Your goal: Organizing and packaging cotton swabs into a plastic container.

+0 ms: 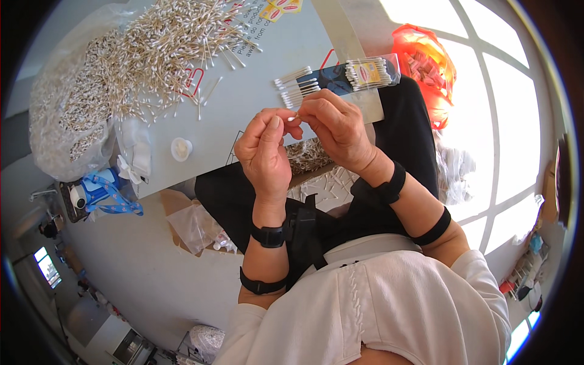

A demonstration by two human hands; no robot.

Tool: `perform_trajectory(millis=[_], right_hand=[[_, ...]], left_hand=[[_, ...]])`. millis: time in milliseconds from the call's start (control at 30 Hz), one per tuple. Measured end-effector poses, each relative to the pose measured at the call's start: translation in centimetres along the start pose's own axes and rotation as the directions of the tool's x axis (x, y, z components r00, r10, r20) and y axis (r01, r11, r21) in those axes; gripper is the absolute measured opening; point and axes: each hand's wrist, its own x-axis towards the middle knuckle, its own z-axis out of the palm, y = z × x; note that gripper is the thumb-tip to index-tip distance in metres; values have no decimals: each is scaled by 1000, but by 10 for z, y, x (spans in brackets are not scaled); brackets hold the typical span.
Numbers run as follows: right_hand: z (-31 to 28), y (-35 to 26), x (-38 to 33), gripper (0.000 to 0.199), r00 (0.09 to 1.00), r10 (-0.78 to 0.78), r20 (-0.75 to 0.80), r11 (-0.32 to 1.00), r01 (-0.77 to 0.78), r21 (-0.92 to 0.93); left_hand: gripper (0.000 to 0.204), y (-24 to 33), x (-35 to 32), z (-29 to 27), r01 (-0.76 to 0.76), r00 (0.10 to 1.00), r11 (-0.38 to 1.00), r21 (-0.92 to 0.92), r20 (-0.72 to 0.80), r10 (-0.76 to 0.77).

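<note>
Cotton swab pinched at upper centre of the frame
Loose swab heap, upper left; left hand half-curled beside the swab, cannot tell if gripping; right hand pinching it; swab bundle, upper right of centre

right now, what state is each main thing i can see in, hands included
right hand: pinching a cotton swab
left hand: curled beside the swab's tip, grip unclear
cotton swab heap: loose, unsorted
large clear plastic bag: open, partly filled with swabs
short swab row: lying side by side
yellow-labelled swab bundle: neatly aligned
red plastic bag: open, holding pink pieces
black wristwatch: strapped to the left wrist
</note>
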Motion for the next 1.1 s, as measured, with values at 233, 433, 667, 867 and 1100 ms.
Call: perform_trajectory(millis=[233, 433, 667, 867, 1100], right_hand=[[1, -5, -2, 18, 993, 120, 8, 964, -119, 239], [4, -5, -10, 17, 986, 164, -28, 937, -147, 317], [0, -4, -23, 23, 969, 243, 39, 902, -241, 359], [-12, 5, -26, 12, 995, 83, 54, 996, -83, -13], [-11, 35, -18, 11, 999, 13, 49, 963, 1, -271]], left_hand=[[9, 5, -3, 4, -78, 993, 984, 158, 101, 62], [12, 7, -2, 4, -141, 985, 923, 358, 148, 93], [12, 6, -8, 9, -162, 980, 893, 419, 178, 94], [10, -5, -10, -4, -132, 989, 787, 602, 130, 67], [13, -38, 21, -17, -301, 953, 501, 812, 269, 137]])
